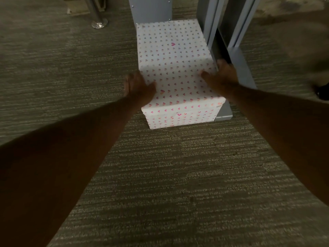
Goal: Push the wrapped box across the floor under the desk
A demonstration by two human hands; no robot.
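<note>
A wrapped box, covered in white paper printed with small pink and orange hearts, is lying flat on the carpeted floor. Its far end is sitting between two grey desk parts: a flat grey panel rising behind its far left corner, and a grey desk leg frame running along its right side, touching or just beside the box. The near end of the box is sticking out toward the camera, level with the near end of the frame's foot.

Both bare arms are reaching forward from the lower corners of the view. The left hand is lying against the box's left edge about halfway along, fingers spread and draped down the side, thumb resting on the top face. The right hand is pressing on the right edge, fingers spread between the box and the grey frame, thumb on the top paper. Neither hand is closed around anything; both are flat and open against the box.

A chrome leg with a round foot is standing on the carpet well to the left of the box. The right edge of the view is blurred and dark.
</note>
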